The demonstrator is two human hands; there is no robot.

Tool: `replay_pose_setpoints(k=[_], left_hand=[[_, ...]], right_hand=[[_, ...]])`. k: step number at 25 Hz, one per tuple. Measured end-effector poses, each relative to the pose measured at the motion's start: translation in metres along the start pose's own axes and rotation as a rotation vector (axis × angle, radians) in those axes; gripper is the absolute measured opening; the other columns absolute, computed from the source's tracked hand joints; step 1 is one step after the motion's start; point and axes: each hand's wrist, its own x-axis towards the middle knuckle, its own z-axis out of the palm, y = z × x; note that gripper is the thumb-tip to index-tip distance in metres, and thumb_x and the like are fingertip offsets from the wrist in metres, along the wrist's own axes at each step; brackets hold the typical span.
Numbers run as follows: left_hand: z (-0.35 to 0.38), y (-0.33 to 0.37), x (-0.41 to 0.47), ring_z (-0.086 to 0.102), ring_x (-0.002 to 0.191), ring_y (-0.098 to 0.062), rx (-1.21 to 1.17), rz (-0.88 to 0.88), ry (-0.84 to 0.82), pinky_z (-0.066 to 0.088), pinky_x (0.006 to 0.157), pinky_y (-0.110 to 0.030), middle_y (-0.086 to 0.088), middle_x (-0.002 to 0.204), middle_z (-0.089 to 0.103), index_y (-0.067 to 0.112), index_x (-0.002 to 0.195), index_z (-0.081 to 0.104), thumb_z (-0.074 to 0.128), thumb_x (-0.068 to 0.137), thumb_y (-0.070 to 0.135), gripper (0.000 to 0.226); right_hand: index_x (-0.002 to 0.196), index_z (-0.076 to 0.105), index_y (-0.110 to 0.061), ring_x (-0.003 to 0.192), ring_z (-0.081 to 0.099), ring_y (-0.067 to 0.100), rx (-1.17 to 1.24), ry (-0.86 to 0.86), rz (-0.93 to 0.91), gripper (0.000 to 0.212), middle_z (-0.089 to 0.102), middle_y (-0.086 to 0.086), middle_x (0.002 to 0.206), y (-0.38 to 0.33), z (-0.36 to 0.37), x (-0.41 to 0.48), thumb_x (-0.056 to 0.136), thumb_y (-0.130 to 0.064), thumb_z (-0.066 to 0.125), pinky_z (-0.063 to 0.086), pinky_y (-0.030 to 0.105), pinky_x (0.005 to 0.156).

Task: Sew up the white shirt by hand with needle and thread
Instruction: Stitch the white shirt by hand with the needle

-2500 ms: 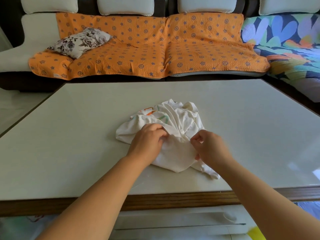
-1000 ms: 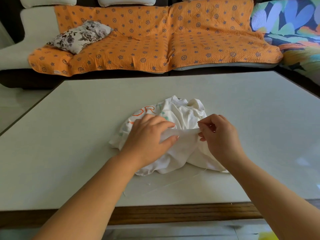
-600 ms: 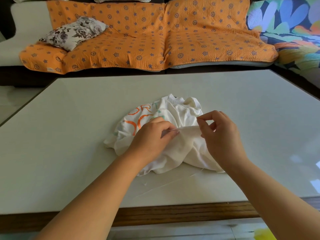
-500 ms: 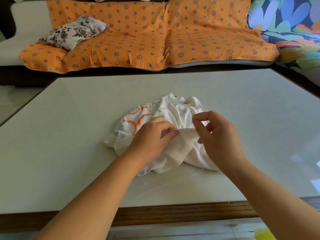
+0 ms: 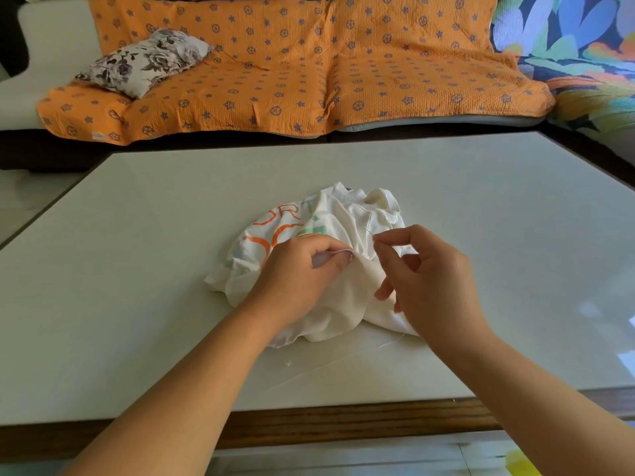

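Over the shirt [image 5: 338, 214], right hand [image 5: 433, 280] has lifted — pinching the needle [image 5: 369, 232]; left hand [image 5: 295, 273] pinches cloth.

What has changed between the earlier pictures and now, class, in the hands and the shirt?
The right hand has let go of the fold in the white shirt and now pinches a needle above it. The left hand still pinches the fold; the shirt stays bunched on the table.

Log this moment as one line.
left hand: grips white shirt fold | right hand: pinches needle | white shirt: bunched on table
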Motion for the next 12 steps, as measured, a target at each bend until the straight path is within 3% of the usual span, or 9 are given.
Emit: replay_pose_setpoints(k=[5,8,10,12], left_hand=[[0.000,0.005,-0.001,0.061,0.087,0.012,-0.038,-0.045,-0.011,0.042,0.075,-0.003,0.023,0.084,0.071,0.040,0.080,0.069,0.065,0.091,0.026,0.018],[0.000,0.006,-0.003,0.062,0.083,0.007,-0.083,-0.082,-0.047,0.044,0.074,-0.009,0.018,0.081,0.071,0.036,0.081,0.072,0.063,0.093,0.026,0.017],[0.000,0.006,-0.004,0.060,0.076,0.008,-0.116,-0.106,-0.075,0.043,0.070,-0.010,0.021,0.075,0.069,0.034,0.082,0.073,0.063,0.093,0.030,0.015],[-0.002,0.007,-0.004,0.060,0.075,0.010,-0.151,-0.128,-0.082,0.042,0.068,-0.007,0.023,0.074,0.070,0.036,0.081,0.073,0.065,0.091,0.032,0.013]], right_hand=[[0.084,0.066,-0.023,0.047,0.062,0.009,0.169,-0.067,0.019,0.015,0.065,-0.006,0.105,-0.007,0.012,-0.016,0.092,-0.010,0.064,0.045,0.019,0.039],[0.088,0.066,-0.019,0.041,0.058,0.007,0.179,-0.067,0.058,0.011,0.069,0.008,0.082,-0.004,0.015,-0.015,0.093,-0.010,0.063,0.044,0.016,0.040],[0.087,0.065,-0.020,0.040,0.057,0.010,0.182,-0.055,0.087,0.010,0.069,0.007,0.063,-0.003,0.015,-0.012,0.094,-0.012,0.062,0.046,0.015,0.044],[0.085,0.065,-0.019,0.043,0.060,0.013,0.163,-0.036,0.076,0.013,0.069,0.004,0.060,-0.001,0.014,-0.007,0.094,-0.012,0.061,0.047,0.015,0.048]])
